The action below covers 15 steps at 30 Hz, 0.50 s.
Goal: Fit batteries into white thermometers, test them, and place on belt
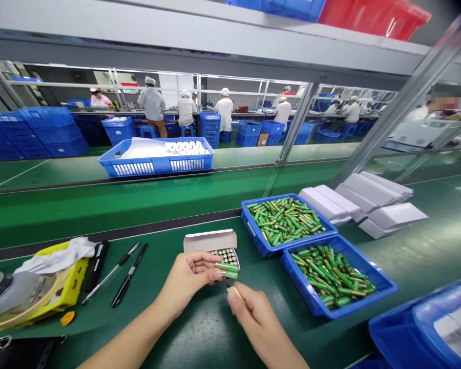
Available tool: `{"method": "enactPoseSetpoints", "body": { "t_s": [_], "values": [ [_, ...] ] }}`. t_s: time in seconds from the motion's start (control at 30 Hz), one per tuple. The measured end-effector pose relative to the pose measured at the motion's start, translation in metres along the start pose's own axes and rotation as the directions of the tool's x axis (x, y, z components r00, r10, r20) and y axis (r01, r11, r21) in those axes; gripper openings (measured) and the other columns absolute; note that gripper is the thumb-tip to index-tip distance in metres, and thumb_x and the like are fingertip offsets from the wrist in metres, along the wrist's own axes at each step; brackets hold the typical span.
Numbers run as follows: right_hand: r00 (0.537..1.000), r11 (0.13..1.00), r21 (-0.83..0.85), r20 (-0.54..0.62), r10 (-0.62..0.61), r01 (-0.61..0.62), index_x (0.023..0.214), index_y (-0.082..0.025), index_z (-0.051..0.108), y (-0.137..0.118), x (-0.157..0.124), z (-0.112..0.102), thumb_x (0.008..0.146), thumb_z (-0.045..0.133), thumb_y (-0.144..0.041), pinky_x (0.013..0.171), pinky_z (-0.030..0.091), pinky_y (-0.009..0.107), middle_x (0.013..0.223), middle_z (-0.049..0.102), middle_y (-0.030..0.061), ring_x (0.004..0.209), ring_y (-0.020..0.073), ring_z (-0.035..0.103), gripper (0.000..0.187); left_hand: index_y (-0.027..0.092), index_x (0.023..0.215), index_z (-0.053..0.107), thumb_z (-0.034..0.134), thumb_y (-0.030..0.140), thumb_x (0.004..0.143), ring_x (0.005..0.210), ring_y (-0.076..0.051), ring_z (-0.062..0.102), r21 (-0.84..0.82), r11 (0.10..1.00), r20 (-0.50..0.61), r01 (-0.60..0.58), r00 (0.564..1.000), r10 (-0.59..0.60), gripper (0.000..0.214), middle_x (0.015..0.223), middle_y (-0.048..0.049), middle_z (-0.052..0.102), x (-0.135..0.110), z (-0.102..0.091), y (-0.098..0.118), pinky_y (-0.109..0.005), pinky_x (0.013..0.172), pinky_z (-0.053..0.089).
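Observation:
My left hand (190, 277) is closed around green batteries (227, 267), two of which show lying side by side at its fingertips. Just behind them on the bench sits a small white box (210, 240), its lid raised, with rows of upright batteries inside showing their silver ends. Part of the box is hidden by my left hand. My right hand (258, 310) pinches a small tool with a pale handle (234, 292). Its thin dark tip points at the held batteries; the exact kind of tool I cannot make out.
Two blue trays of loose green batteries (286, 220) (334, 277) stand to the right. Behind them lie white boxes (380, 197). Pens (128, 277) and a yellow bin (69, 279) are on the left. A blue basket (157, 166) sits beyond; co-workers work in the background.

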State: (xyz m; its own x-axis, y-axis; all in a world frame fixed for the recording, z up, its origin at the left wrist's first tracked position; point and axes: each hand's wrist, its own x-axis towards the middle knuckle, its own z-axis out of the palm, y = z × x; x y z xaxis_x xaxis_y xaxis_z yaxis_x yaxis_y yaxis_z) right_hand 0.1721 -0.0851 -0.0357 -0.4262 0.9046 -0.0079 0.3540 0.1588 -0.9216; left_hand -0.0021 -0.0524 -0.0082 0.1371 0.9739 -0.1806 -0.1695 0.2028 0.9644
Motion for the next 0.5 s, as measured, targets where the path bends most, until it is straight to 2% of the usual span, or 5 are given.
{"method": "enactPoseSetpoints", "body": {
  "t_s": [0.13, 0.2, 0.33, 0.4, 0.5],
  "values": [
    [1.000, 0.995, 0.098, -0.012, 0.001, 0.000, 0.063, -0.019, 0.036, 0.000, 0.002, 0.000, 0.093, 0.035, -0.056, 0.051, 0.018, 0.026, 0.058, 0.026, -0.0050, 0.055, 0.0101, 0.026, 0.047, 0.010, 0.082, 0.071, 0.087, 0.030, 0.049, 0.065, -0.017, 0.067, -0.037, 0.999, 0.051, 0.024, 0.998, -0.022, 0.042, 0.075, -0.0087, 0.074, -0.001, 0.003, -0.002, -0.027, 0.063, 0.052],
    [0.999, 0.973, 0.230, -0.034, 0.028, -0.020, 0.062, -0.019, 0.039, 0.000, 0.003, 0.000, 0.090, 0.041, -0.060, 0.049, 0.016, 0.025, 0.057, 0.026, -0.0054, 0.053, 0.0092, 0.024, 0.049, 0.011, 0.077, 0.070, 0.088, 0.027, 0.047, 0.065, -0.016, 0.066, -0.025, 0.999, 0.059, 0.023, 0.998, -0.021, 0.039, 0.072, -0.0069, 0.073, -0.002, 0.005, -0.003, -0.027, 0.065, 0.052],
    [0.983, 0.831, 0.535, -0.005, 0.184, -0.153, 0.062, -0.019, 0.041, 0.002, 0.003, -0.001, 0.079, 0.055, -0.065, 0.045, 0.011, 0.024, 0.050, 0.021, -0.0095, 0.044, 0.0057, 0.015, 0.050, 0.011, 0.069, 0.067, 0.087, 0.023, 0.047, 0.056, -0.011, 0.059, 0.054, 0.998, 0.038, -0.015, 0.999, 0.013, 0.032, 0.062, -0.0016, 0.068, -0.006, 0.009, -0.003, -0.023, 0.059, 0.048],
    [0.975, 0.826, 0.543, -0.052, 0.215, -0.153, 0.060, -0.020, 0.041, 0.002, 0.001, 0.001, 0.078, 0.056, -0.064, 0.045, 0.010, 0.024, 0.050, 0.019, -0.0098, 0.044, 0.0056, 0.014, 0.050, 0.011, 0.067, 0.067, 0.085, 0.022, 0.050, 0.054, -0.010, 0.057, 0.100, 0.994, 0.044, -0.031, 0.999, 0.027, 0.027, 0.059, -0.0006, 0.066, -0.008, 0.011, -0.001, -0.022, 0.058, 0.047],
    [0.950, 0.938, 0.343, -0.280, 0.140, -0.037, 0.057, -0.019, 0.038, 0.001, -0.003, 0.008, 0.084, 0.052, -0.060, 0.048, 0.013, 0.026, 0.053, 0.022, -0.0066, 0.049, 0.0079, 0.020, 0.050, 0.012, 0.068, 0.068, 0.080, 0.019, 0.056, 0.055, -0.010, 0.057, 0.193, 0.978, 0.070, -0.075, 0.996, 0.063, 0.019, 0.061, -0.0013, 0.066, -0.010, 0.012, 0.003, -0.023, 0.058, 0.047]
  ]
}}
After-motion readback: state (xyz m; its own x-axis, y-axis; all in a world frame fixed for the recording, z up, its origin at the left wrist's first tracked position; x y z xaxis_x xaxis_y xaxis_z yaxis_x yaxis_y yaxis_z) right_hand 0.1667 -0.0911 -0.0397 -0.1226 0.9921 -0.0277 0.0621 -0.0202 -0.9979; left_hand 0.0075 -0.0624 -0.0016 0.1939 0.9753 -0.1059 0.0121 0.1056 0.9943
